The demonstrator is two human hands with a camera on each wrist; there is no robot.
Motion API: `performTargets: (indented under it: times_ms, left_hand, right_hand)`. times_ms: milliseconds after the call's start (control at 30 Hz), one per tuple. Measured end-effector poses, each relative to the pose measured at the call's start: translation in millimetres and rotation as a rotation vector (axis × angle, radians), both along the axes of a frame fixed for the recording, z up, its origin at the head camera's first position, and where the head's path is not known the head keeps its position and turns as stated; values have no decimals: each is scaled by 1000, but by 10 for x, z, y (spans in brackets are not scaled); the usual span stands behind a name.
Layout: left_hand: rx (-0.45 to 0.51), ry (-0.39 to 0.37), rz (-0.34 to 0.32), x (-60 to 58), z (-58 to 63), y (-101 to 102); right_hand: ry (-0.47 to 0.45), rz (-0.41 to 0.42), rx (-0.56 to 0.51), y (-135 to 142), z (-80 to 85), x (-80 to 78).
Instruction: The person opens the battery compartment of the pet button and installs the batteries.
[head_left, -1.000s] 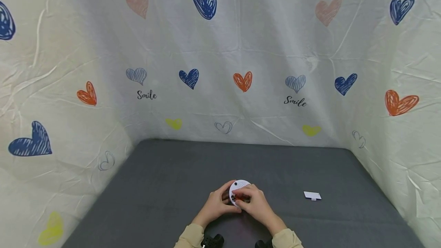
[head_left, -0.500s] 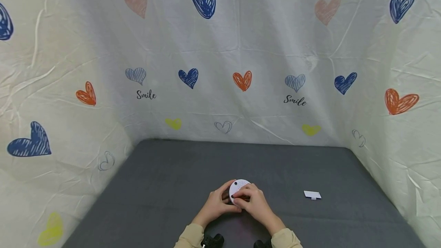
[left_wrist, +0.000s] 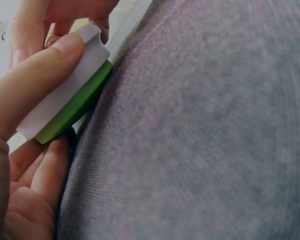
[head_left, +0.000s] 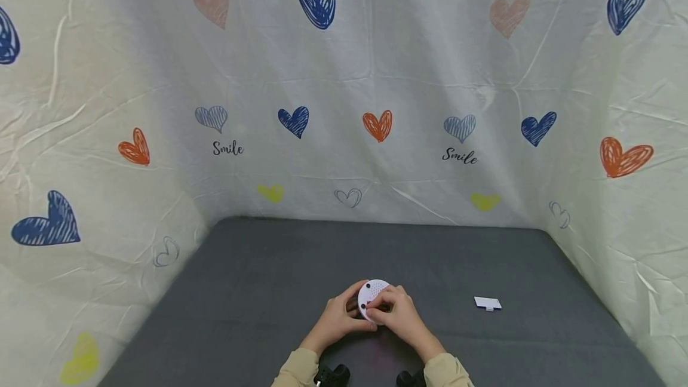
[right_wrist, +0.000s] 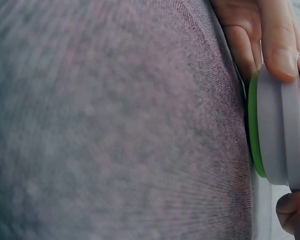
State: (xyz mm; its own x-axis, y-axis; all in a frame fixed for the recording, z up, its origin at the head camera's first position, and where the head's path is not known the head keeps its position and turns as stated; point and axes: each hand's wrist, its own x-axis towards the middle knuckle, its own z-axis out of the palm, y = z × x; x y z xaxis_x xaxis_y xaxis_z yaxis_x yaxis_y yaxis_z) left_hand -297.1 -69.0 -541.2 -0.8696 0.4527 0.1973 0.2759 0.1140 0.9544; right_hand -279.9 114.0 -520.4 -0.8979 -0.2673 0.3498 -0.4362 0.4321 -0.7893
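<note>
Left grip (head_left: 338, 316): curled round white disc (head_left: 371, 291). Right grip (head_left: 400, 312): bent at four o'clock, hold unclear. I judge fine fitting; next needs steadiness.

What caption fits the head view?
Left hand grips round white device, right hand at its dotted face; white tabbed cover on gray tabletop.

We see a wrinkled, pale-beige fabric left sleeve (head_left: 297, 368) toward seven o'clock, a matching right sleeve (head_left: 447, 371) near five, and rounded black wrist devices (head_left: 334, 376) beside both.
</note>
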Motion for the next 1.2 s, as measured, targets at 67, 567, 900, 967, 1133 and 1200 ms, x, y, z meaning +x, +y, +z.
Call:
performTargets:
  times_ms: [67,567,900,967,1133,1200]
  left_hand:
    - [-4,4,1,-4,-8,5]
    - [37,-33,-17,-20,-12,27]
    - [8,3,16,-40,-6,35]
    - [-3,1,21,-46,-17,31]
    - [-11,-9,16,-42,-18,28]
    - [-14,-4,16,-33,-12,26]
  right_hand:
    - [-8,3,-4,8,-5,-3]
    - [13,-22,38,-33,36,-31]
    - [33,-46,-3,8,8,-55]
    - [25,-32,-10,20,10,-48]
    - [3,-15,-10,44,20,-37]
    - [-7,-6,-4,54,23,-35]
